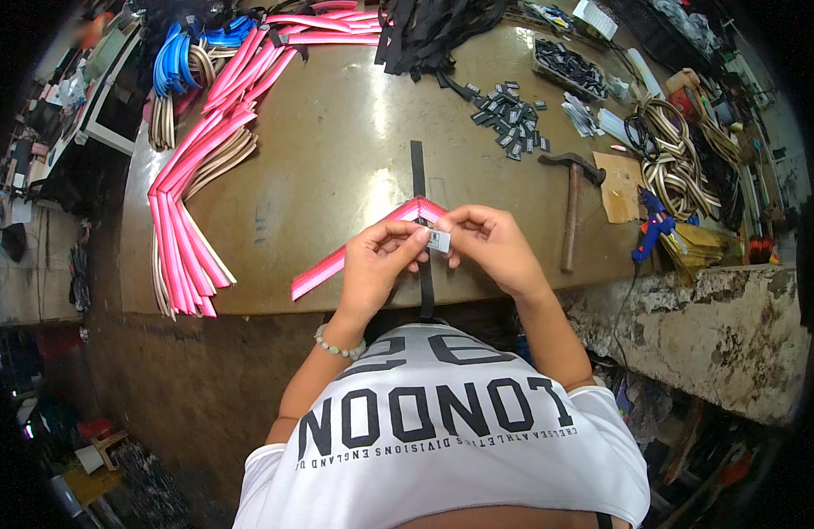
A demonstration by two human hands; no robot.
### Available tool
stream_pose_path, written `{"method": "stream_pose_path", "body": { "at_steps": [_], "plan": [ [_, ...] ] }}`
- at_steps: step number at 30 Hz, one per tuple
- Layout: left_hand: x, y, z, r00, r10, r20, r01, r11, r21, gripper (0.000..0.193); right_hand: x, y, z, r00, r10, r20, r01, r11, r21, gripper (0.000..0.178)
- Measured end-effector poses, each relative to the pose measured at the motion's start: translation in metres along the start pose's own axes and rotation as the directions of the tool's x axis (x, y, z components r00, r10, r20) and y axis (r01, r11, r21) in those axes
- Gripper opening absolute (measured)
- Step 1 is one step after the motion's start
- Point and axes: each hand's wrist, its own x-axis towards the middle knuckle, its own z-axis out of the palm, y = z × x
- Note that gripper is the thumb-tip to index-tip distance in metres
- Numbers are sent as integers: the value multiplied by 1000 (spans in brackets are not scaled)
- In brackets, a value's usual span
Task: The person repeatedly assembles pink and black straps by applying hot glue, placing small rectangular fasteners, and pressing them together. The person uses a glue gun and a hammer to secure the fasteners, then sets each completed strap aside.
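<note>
1. Your left hand, centre of frame: thumb and forefinger pinched on the left end of the small white-grey rectangular label. Pale beaded bracelet at the wrist.
2. Your right hand, right of centre: thumb and bent fingers pinched at the label's upper edge. Neither hand is nearer; both touch it.
3. Label: between your thumb tips, long axis roughly crosswise, right end dipping slightly, lower right corner free.
4. Narrow black flat strip: upright in the frame, passing behind the label and crossing its long axis. Whether they touch, you cannot tell.
5. Pink-and-white ribbed band: bent, its peak just above the label; one leg slants lower left, the other runs behind your right hand.
6. Brown, glossy worktable, beneath all this.
7. Wooden-handled hammer, right; blue glue gun beyond it, far right.
8. Bundle of pink bands, left.
9. Loose pile of small dark labels, upper right of centre.
10. Black strap bundle, top centre; blue banded coil, upper left.
</note>
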Motion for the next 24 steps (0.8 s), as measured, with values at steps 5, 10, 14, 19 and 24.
{"method": "stream_pose_path", "body": {
  "at_steps": [5, 10, 14, 19, 24],
  "plan": [
    [-1, 0, -4, 999, 50, -20, -50, 999, -9, 21, -2, 8, 5, 1000, -25, -17, 26, 999, 40, 25],
    [-6, 3, -1, 998, 58, -39, -59, 998, -22, 21, -6, 10, 3, 998, -45, -32, 46, 999, 15, 23],
    [-7, 5, -5, 1000, 25, 2, -25, 998, 55, 21, -5, 9, 1, 1000, 2, -30, -4, 998, -59, 22],
    [-9, 3, -11, 1000, 5, 13, -5, 999, 51, 21, -3, 13, 5, 998, -12, -66, 12, 1000, -12, 22],
    [-3, 3, -13, 996, 65, -59, -49, 970, 237, 19, 11, 6, 0, 1000, 2, -30, -10, 971, -239, 23]
  ]
}}
